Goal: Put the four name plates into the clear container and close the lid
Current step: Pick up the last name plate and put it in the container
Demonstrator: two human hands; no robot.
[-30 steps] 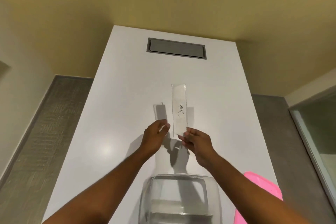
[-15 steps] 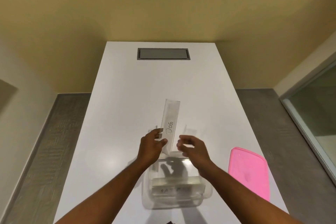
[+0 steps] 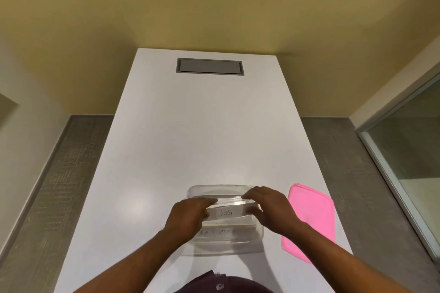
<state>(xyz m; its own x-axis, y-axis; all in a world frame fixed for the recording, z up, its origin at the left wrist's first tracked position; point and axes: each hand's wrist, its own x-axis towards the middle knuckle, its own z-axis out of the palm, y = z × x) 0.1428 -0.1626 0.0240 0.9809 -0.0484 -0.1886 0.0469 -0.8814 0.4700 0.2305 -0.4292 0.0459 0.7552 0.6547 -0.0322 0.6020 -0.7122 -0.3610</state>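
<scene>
A clear plastic container (image 3: 221,190) sits on the white table (image 3: 202,138) near its front edge. Over its opening I hold a clear name plate marked "DOG" (image 3: 225,213) level and crosswise. My left hand (image 3: 188,215) pinches its left end and my right hand (image 3: 267,207) pinches its right end. Beneath it, other name plates (image 3: 215,232) lie inside the container, one with faint writing. The pink lid (image 3: 309,219) lies flat on the table just right of the container.
A grey recessed panel (image 3: 210,66) is set into the far end of the table. Yellow walls surround the table, grey floor runs along both sides, and a glass partition (image 3: 409,150) stands at the right.
The "DOG" plate went from upright and lengthwise above the table to flat and crosswise over the container. Both hands came back toward me with it.
</scene>
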